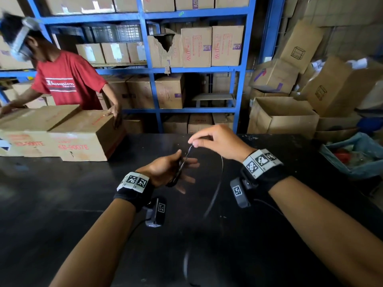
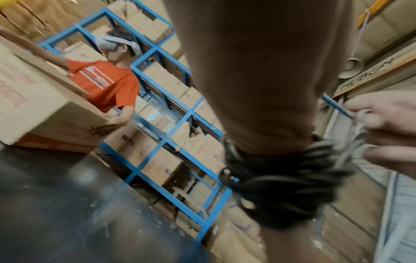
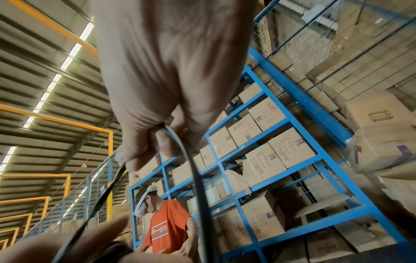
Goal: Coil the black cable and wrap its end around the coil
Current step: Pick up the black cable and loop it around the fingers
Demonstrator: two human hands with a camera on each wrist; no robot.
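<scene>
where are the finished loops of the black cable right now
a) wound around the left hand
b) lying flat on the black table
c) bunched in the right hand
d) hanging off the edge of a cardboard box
a: the left wrist view shows the coil wrapped around the left hand, while the right hand only pinches a single strand of the black cable above it.

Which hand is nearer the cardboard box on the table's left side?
Left. The left hand, holding the cable coil, sits closer to the cardboard box; the right hand, pinching the cable, is farther right.
</scene>
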